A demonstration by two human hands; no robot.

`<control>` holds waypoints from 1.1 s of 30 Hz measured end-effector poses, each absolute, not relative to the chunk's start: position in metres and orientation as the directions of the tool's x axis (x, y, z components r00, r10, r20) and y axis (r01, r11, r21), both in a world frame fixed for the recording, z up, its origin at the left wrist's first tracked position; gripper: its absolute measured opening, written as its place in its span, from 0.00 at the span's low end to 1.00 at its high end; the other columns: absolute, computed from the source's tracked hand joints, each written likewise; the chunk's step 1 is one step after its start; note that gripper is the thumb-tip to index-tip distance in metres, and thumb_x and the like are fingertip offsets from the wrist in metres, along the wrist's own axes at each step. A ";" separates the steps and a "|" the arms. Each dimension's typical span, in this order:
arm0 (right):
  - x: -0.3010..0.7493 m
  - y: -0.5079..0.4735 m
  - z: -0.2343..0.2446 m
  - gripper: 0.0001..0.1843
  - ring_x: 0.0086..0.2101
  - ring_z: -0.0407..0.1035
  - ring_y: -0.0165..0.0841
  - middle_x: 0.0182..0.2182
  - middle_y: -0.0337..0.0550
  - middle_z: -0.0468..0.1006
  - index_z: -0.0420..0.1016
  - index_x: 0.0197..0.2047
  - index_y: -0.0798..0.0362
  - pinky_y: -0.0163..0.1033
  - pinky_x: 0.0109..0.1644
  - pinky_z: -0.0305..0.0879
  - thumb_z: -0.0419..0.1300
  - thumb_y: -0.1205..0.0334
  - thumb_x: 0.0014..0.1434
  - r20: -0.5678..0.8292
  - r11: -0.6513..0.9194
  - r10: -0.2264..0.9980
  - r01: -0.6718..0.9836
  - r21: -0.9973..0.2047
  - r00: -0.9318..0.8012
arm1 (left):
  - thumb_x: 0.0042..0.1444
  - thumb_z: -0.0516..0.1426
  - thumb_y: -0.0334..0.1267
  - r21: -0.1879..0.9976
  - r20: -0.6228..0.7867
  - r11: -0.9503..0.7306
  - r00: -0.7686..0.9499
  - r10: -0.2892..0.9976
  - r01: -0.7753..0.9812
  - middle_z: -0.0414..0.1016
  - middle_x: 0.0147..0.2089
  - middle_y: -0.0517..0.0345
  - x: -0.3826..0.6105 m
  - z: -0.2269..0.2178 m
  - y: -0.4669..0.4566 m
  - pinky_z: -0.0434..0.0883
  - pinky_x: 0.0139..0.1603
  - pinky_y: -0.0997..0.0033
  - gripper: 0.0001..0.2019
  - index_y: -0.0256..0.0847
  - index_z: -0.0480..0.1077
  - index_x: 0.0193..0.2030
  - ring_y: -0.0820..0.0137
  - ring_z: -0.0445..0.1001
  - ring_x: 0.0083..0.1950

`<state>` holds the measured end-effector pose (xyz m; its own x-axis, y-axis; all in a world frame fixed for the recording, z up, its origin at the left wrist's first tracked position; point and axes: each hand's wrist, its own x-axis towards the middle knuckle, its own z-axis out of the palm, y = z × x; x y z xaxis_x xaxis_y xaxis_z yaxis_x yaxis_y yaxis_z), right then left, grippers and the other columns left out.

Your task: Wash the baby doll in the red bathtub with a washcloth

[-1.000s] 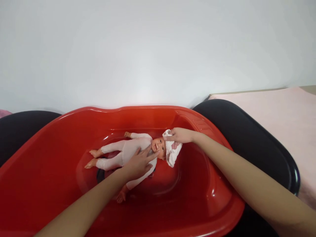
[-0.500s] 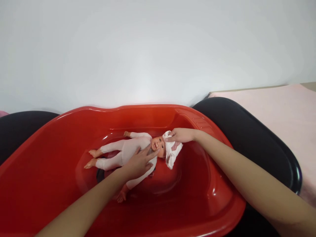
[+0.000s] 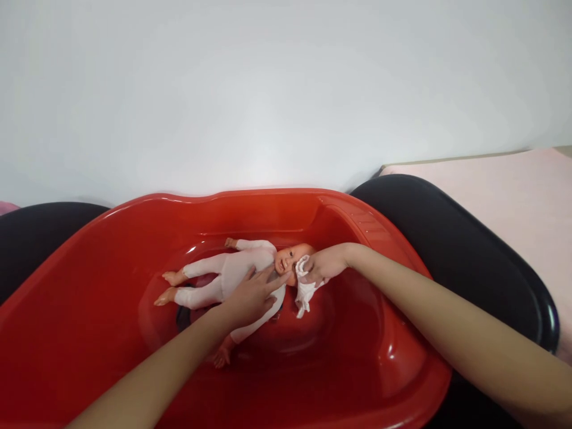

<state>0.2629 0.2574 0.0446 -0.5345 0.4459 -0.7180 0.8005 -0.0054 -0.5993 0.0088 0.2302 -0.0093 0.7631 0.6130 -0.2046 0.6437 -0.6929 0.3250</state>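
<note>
A baby doll point(image 3: 241, 274) in white clothing lies on its back in a red tub point(image 3: 80, 333), its head to the right and its bare feet to the left. Across its upper chest, near the shoulder, rests my left hand point(image 3: 252, 298), with the fingers spread out and touching the doll. My right hand point(image 3: 328, 262) is closed on a crumpled white washcloth point(image 3: 305, 292) and presses it against the side of the doll's head. The cloth's lower end hangs down beside the head. Part of the doll's face is hidden by cloth and fingers.
Shallow water appears to stand in the tub around the doll. A dark object point(image 3: 183, 319) shows beneath its legs. Black rounded surfaces point(image 3: 451, 238) flank the tub on both sides. Pink fabric point(image 3: 513, 202) covers a surface at right, and a pale wall point(image 3: 259, 89) rises behind.
My right hand has brought the washcloth from the top of the doll's head down to the near side of its face. My left hand stays in place on the chest.
</note>
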 end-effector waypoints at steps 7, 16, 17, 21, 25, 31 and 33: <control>0.259 0.259 0.046 0.22 0.29 0.65 0.30 0.27 0.37 0.73 0.73 0.30 0.53 0.37 0.39 0.63 0.59 0.43 0.63 -0.623 0.145 0.381 0.710 -0.689 -0.683 | 0.63 0.53 0.32 0.293 -0.217 -0.716 0.773 0.596 0.634 0.52 0.77 0.48 0.009 -0.010 0.231 0.56 0.71 0.41 0.33 0.53 0.56 0.74 0.55 0.55 0.76; 0.261 0.260 0.042 0.18 0.28 0.62 0.31 0.27 0.37 0.71 0.71 0.29 0.53 0.38 0.39 0.61 0.60 0.48 0.62 -0.725 0.215 0.396 0.825 -0.523 -0.563 | 0.61 0.53 0.31 0.314 -0.205 -0.702 0.767 0.608 0.640 0.52 0.78 0.50 0.008 -0.010 0.230 0.56 0.71 0.40 0.37 0.55 0.52 0.76 0.54 0.53 0.77; 0.260 0.260 0.044 0.18 0.28 0.62 0.31 0.26 0.37 0.71 0.71 0.29 0.52 0.38 0.39 0.61 0.60 0.47 0.62 -0.697 0.219 0.397 0.799 -0.560 -0.597 | 0.61 0.53 0.31 0.319 -0.203 -0.701 0.769 0.606 0.637 0.52 0.78 0.50 0.008 -0.010 0.230 0.56 0.71 0.40 0.36 0.55 0.53 0.76 0.54 0.53 0.76; 0.258 0.258 0.052 0.20 0.33 0.65 0.31 0.31 0.38 0.74 0.72 0.33 0.52 0.37 0.43 0.62 0.56 0.44 0.64 -0.557 0.131 0.411 0.651 -0.747 -0.722 | 0.64 0.52 0.34 0.339 -0.200 -0.709 0.783 0.589 0.619 0.52 0.77 0.53 0.009 -0.010 0.231 0.57 0.71 0.40 0.31 0.58 0.57 0.73 0.54 0.55 0.76; 0.259 0.259 0.048 0.17 0.30 0.64 0.31 0.29 0.37 0.73 0.74 0.32 0.53 0.38 0.40 0.62 0.59 0.48 0.63 -0.659 0.119 0.399 0.749 -0.652 -0.637 | 0.61 0.54 0.32 0.322 -0.204 -0.699 0.767 0.608 0.639 0.54 0.77 0.55 0.009 -0.011 0.231 0.56 0.71 0.40 0.34 0.60 0.56 0.74 0.53 0.56 0.75; 0.259 0.260 0.047 0.18 0.30 0.63 0.32 0.26 0.37 0.72 0.74 0.30 0.53 0.38 0.41 0.61 0.60 0.47 0.62 -0.649 0.214 0.360 0.736 -0.642 -0.671 | 0.59 0.54 0.32 0.317 -0.220 -0.691 0.760 0.612 0.649 0.55 0.77 0.53 0.009 -0.010 0.231 0.55 0.72 0.40 0.36 0.58 0.55 0.75 0.54 0.56 0.75; 0.259 0.260 0.048 0.20 0.32 0.65 0.32 0.28 0.37 0.74 0.74 0.31 0.53 0.38 0.43 0.62 0.58 0.45 0.63 -0.583 0.197 0.362 0.671 -0.715 -0.727 | 0.59 0.54 0.31 0.316 -0.219 -0.701 0.768 0.602 0.640 0.55 0.77 0.51 0.009 -0.011 0.231 0.55 0.72 0.40 0.36 0.56 0.56 0.74 0.54 0.55 0.76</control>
<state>0.2593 0.2599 0.0477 -0.7274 0.3615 -0.5833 0.6711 0.1969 -0.7147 0.0087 0.2311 -0.0110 0.7679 0.6020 -0.2190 0.6395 -0.7006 0.3164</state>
